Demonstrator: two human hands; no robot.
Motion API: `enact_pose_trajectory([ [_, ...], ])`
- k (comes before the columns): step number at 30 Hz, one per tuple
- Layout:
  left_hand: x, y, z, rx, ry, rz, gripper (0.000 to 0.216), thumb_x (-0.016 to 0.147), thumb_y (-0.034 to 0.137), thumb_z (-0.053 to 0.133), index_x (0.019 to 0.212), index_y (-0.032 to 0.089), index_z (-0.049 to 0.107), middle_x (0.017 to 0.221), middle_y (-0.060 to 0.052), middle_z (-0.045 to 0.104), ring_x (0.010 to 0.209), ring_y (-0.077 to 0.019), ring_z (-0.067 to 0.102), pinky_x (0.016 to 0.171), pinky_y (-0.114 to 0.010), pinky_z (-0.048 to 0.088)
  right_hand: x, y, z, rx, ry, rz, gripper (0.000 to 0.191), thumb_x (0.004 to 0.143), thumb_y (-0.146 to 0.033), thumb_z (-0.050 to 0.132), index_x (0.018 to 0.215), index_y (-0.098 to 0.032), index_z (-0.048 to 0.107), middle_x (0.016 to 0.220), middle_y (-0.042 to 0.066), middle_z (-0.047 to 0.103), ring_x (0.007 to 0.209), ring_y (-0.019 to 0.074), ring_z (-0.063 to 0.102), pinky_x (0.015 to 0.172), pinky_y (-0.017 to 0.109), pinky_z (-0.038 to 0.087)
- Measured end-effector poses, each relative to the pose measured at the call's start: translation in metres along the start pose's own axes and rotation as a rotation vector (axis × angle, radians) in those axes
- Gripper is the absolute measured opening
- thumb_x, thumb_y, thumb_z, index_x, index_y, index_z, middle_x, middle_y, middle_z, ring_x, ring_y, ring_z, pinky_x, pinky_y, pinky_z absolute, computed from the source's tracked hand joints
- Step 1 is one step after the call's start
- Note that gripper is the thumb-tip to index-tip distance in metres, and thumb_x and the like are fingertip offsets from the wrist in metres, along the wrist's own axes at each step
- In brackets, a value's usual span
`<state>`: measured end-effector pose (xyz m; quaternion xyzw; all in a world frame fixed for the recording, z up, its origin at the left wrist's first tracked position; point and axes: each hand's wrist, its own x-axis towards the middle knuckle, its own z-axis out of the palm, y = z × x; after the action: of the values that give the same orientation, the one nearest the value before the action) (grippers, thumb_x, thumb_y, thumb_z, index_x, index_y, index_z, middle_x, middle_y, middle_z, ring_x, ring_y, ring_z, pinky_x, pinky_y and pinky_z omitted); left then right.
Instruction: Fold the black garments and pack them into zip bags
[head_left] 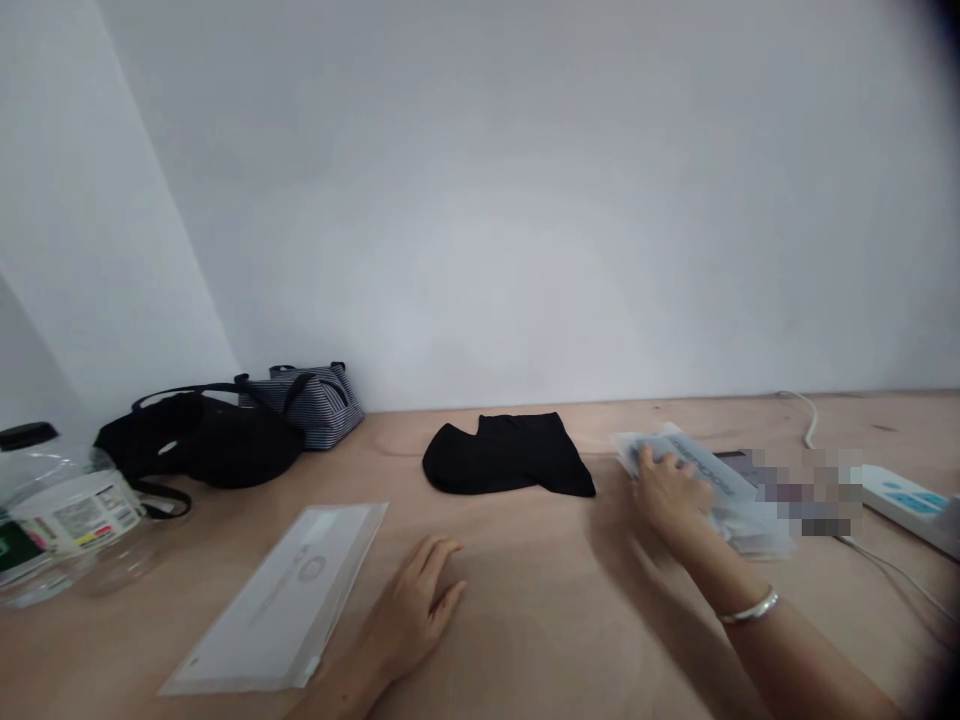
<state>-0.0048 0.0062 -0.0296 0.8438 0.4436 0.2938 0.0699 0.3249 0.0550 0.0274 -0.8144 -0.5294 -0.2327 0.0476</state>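
The right hand [666, 496] lies over a translucent plastic packet [701, 490] with printed lettering, its fingers loosely spread across the top. The fingers are a little blurred, so I cannot tell whether they are pinching the packet's edge or only pressing on it. A silver bangle [750, 606] circles the right wrist. The packet sits on the plywood tabletop [540, 640], with a pixelated, blurred patch [802, 490] touching its far right side (whatever lies there can't be made out). Farther right of the hand are a white power strip [904, 505] with blue markings and a white cable [808, 420] running toward the wall.

The left hand [416, 610] holds nothing. Its fingers are slightly spread, with the fingertips resting on the wood. Just left of it lies a flat, translucent document sleeve [277, 600]. Ahead of and between the hands is a folded black cloth [506, 455]. Farther left of the left hand are a black bag [199, 435], a navy-striped tote [307, 405] against the wall, and a large plastic bottle [64, 515] with a black cap and a printed label.
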Motion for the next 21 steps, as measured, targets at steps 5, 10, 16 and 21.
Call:
enact_pose_trajectory([
  [5,0.018,-0.009,0.003,0.155,0.009,0.033,0.041,0.079,0.021,0.048,0.119,0.020,0.042,0.119,-0.010,0.048,0.110,-0.0244,0.045,0.092,-0.042,0.039,-0.006,-0.021,-0.009,0.242,0.140,-0.331,0.034,0.082,-0.019,0.041,0.114,-0.012,0.050,0.110,0.017,0.054,0.105,0.0304,0.045,0.090,0.051,0.025],
  [10,0.070,-0.028,0.018,0.307,-0.046,0.010,0.042,0.080,0.018,0.044,0.122,0.015,0.044,0.128,-0.011,0.044,0.120,-0.0242,0.037,0.099,-0.042,0.030,-0.005,-0.056,0.015,0.460,-0.073,-0.658,0.037,0.085,-0.021,0.037,0.119,-0.016,0.049,0.124,0.011,0.048,0.118,0.0223,0.038,0.095,0.037,0.027],
  [16,0.101,-0.053,0.036,0.344,-0.091,-0.073,0.038,0.088,0.030,0.037,0.120,0.014,0.049,0.125,-0.015,0.049,0.118,-0.0274,0.040,0.095,-0.047,0.032,-0.003,-0.069,0.047,0.457,-0.206,-0.685,0.051,0.089,-0.041,0.029,0.127,-0.009,0.041,0.130,0.018,0.042,0.120,0.0282,0.037,0.094,0.042,0.031],
  [21,0.075,-0.042,0.023,0.360,-0.128,-0.017,0.041,0.088,0.037,0.037,0.119,0.015,0.050,0.123,-0.013,0.051,0.115,-0.0265,0.045,0.096,-0.045,0.031,-0.021,-0.052,0.038,0.476,-0.217,-0.720,0.057,0.087,-0.049,0.027,0.126,-0.010,0.043,0.128,0.018,0.044,0.117,0.0282,0.040,0.093,0.041,0.031],
])
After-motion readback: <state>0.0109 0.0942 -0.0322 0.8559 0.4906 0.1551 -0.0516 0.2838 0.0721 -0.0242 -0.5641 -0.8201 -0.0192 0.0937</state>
